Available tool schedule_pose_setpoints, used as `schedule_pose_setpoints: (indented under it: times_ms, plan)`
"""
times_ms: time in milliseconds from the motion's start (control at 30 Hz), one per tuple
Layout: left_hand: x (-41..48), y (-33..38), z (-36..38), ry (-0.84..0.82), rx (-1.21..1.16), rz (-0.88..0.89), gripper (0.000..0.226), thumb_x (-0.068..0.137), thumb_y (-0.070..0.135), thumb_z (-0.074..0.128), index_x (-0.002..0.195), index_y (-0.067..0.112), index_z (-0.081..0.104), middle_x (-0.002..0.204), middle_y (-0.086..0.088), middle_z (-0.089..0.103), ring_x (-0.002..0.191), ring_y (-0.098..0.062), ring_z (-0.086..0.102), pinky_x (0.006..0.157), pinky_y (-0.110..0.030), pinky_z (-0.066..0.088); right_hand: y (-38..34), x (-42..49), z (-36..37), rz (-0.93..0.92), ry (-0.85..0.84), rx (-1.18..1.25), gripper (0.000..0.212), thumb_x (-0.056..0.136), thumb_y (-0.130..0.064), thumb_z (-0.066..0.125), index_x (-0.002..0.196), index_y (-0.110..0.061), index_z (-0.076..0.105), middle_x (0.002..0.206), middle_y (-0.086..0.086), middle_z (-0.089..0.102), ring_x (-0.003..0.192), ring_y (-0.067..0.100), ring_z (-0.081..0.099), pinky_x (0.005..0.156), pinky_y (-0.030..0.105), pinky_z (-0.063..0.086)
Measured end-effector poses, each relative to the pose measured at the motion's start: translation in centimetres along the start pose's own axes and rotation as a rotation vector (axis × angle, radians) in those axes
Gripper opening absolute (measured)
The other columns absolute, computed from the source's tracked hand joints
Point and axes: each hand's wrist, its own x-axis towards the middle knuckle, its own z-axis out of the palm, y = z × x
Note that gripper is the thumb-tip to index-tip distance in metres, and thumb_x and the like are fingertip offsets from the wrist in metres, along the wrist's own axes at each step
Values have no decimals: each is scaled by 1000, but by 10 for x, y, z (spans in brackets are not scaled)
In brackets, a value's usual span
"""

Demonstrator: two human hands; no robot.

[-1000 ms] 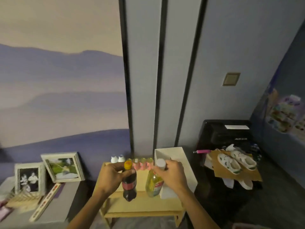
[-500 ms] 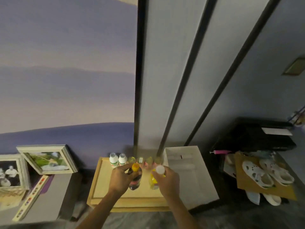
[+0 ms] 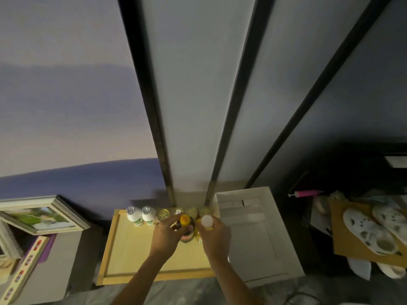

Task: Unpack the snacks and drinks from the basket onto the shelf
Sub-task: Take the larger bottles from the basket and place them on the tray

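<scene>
My left hand [image 3: 165, 236] grips a dark cola bottle [image 3: 186, 227] with a yellow cap. My right hand [image 3: 217, 235] grips a yellow drink bottle [image 3: 206, 221] with a white cap. Both bottles stand upright, side by side, over the back middle of the pale wooden shelf [image 3: 134, 254]. Along the shelf's back edge stand two small white bottles [image 3: 141, 216] and a row of small clear cups [image 3: 182, 212]. The white basket [image 3: 255, 236] sits right of the shelf, and its inside looks bare.
Framed pictures [image 3: 44, 215] lean on a grey cabinet [image 3: 55, 260] at the left. At the right, white clogs [image 3: 372, 227] lie on cardboard [image 3: 343, 243], with a pink pump [image 3: 308, 193] behind. Wall panels with dark strips rise behind the shelf.
Both hands moved the two bottles farther back and lower toward the row of drinks on the shelf. The view has tilted down and moved closer to the shelf.
</scene>
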Motion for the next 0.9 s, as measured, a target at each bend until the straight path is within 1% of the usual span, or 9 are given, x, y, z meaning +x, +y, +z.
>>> schedule_pose_setpoints:
  times_ms: [67, 167, 333, 467, 533, 600, 733, 833, 900]
  plan:
    - [2, -3, 4, 23, -4, 23, 51, 84, 14, 91, 93, 63, 77, 89, 13, 80, 88, -20, 74, 82, -36, 63, 4, -3, 5, 34, 22, -2, 44, 80, -61, 86, 88, -19, 75, 73, -4, 73, 64, 15, 68, 56, 31, 52]
    - [5, -7, 5, 55, 20, 55, 50, 85, 14, 90, 96, 61, 76, 90, 12, 80, 87, -23, 74, 82, -42, 63, 5, -8, 11, 51, 29, 19, 43, 82, -58, 86, 98, -20, 76, 80, -7, 75, 71, 13, 69, 61, 30, 56]
    - [4, -9, 1, 35, 87, 65, 46, 88, 20, 89, 107, 59, 76, 97, 20, 80, 92, -12, 76, 84, -39, 64, -7, -7, 6, 85, 6, 48, 44, 83, -55, 86, 105, -19, 76, 87, -4, 77, 77, 16, 71, 66, 28, 55]
    - [-1, -3, -1, 17, 205, 83, 34, 86, 38, 89, 114, 49, 75, 97, 24, 77, 93, -3, 71, 78, -34, 60, -12, -4, -11, 68, -101, 27, 56, 75, -73, 80, 104, -26, 72, 87, -11, 74, 81, 12, 72, 67, 28, 59]
    - [-3, 6, -5, 13, 257, 80, 46, 80, 57, 87, 122, 45, 71, 103, 24, 75, 95, -1, 68, 78, -26, 55, -17, 1, -24, 15, -180, 13, 67, 68, -82, 74, 110, -30, 70, 95, -14, 73, 89, 9, 71, 75, 29, 60]
    - [-8, 22, -12, 35, 296, 71, 64, 77, 70, 81, 132, 42, 66, 116, 23, 72, 102, -4, 68, 81, -26, 54, -25, 8, -43, -63, -209, -41, 74, 70, -85, 71, 122, -32, 66, 108, -15, 72, 101, 7, 68, 85, 32, 60]
    - [-19, 70, -41, 105, 388, 92, 74, 85, 76, 70, 146, 36, 57, 124, 19, 64, 111, -14, 69, 80, -28, 53, -50, 22, -94, -335, -131, -274, 92, 81, -85, 57, 145, -18, 58, 144, 1, 64, 134, 21, 58, 109, 42, 52]
    - [-33, 109, -68, 146, 456, 167, 77, 83, 88, 57, 142, 39, 54, 128, 17, 67, 106, -7, 68, 80, -26, 56, -73, 29, -135, -454, -39, -316, 96, 82, -88, 57, 145, -16, 58, 145, 5, 64, 134, 22, 59, 108, 43, 54]
    - [-43, 133, -83, 200, 525, 191, 87, 83, 91, 52, 150, 37, 49, 138, 7, 68, 109, -11, 67, 90, -32, 56, -91, 31, -162, -464, -22, -326, 105, 81, -93, 53, 152, -16, 51, 154, 7, 57, 141, 23, 53, 111, 45, 51]
